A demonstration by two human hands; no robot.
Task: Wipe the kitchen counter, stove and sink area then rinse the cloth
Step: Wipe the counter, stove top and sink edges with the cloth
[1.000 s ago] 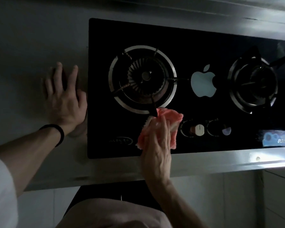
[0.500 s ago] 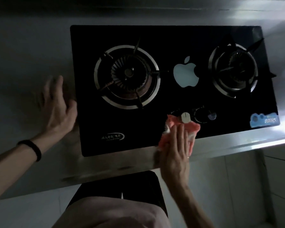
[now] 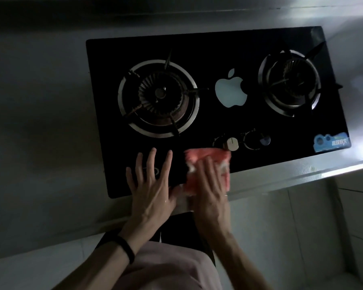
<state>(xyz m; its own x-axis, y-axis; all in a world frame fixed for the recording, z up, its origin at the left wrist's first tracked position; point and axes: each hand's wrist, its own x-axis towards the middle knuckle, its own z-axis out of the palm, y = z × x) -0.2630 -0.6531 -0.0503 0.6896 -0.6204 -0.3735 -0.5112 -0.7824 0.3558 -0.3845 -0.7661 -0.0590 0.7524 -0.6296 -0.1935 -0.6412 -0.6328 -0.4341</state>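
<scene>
A black glass gas stove (image 3: 214, 49) is set into a steel counter (image 3: 40, 126). My right hand (image 3: 210, 185) presses a pink cloth (image 3: 210, 158) flat on the stove's front edge, just below the white knob (image 3: 232, 142). My left hand (image 3: 153, 185) lies flat with fingers spread on the stove's front left part, right beside the cloth and empty. A black band sits on my left wrist. The sink is not in view.
Two ringed burners stand on the glass, the left burner (image 3: 159, 97) and the right burner (image 3: 289, 82), with a pale apple sticker (image 3: 231, 91) between them. A dark second knob (image 3: 264, 140) and a blue label (image 3: 331, 142) lie at the front right. The counter's front lip (image 3: 302, 174) catches light.
My left hand moved from the counter left of the stove onto the stove's front, next to the cloth. My right hand with the cloth stayed at the stove's front edge below the knobs.
</scene>
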